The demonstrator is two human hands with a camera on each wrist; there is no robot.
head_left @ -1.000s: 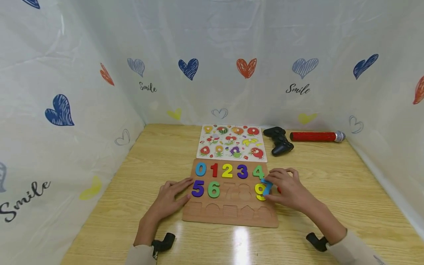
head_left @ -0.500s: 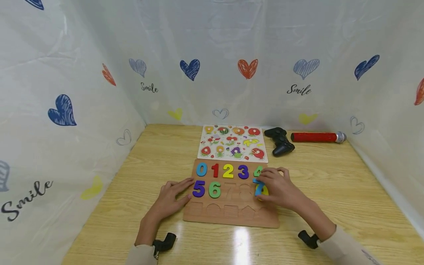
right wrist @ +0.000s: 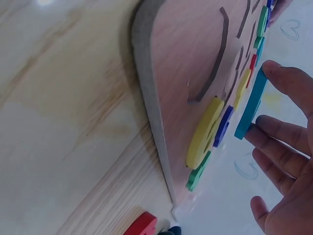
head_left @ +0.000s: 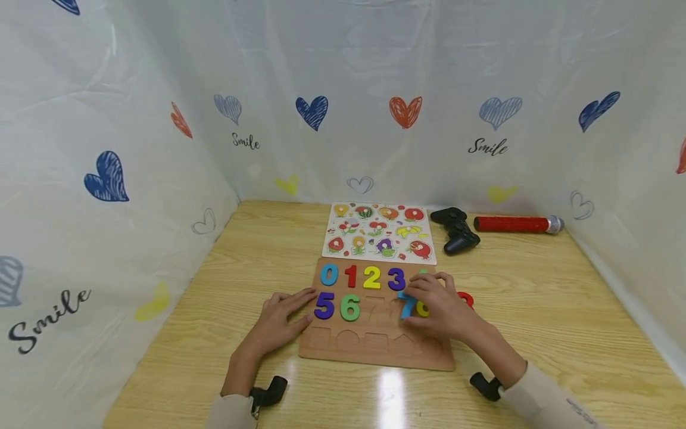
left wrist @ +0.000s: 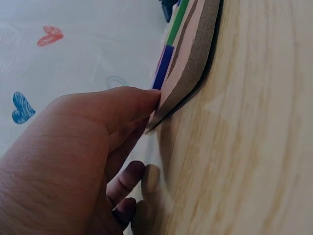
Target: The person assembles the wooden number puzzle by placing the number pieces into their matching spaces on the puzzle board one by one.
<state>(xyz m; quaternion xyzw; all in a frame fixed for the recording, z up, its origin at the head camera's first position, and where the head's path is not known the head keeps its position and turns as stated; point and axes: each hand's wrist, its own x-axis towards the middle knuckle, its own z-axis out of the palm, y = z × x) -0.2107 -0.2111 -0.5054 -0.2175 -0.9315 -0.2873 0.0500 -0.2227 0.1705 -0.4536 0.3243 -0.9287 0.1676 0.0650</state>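
In the head view my right hand (head_left: 442, 307) pinches a blue number 7 piece (head_left: 408, 306) between thumb and fingers, above the wooden number board (head_left: 375, 351). The right wrist view shows the 7 (right wrist: 252, 107) raised off the board. Partly behind that hand sits the yellow 9 (head_left: 422, 308) on the board. My left hand (head_left: 281, 319) rests against the board's left edge, fingers fairly straight, near the purple 5 (head_left: 324, 305). The green 6 (head_left: 350, 307) lies beside the 5. Bare 7 and 8 recesses (head_left: 373, 308) show right of it.
A red piece (head_left: 465, 299), mostly hidden by my right hand, lies on the table right of the board. Behind the board are a fruit puzzle (head_left: 379, 232), a black game controller (head_left: 455, 230) and a red microphone (head_left: 511, 224). Shape recesses line the board's front row.
My right hand has carried the blue 7 leftward, from beside the 9 toward the 8 recess. More of the red piece shows behind it. The left hand stays at the board's edge.
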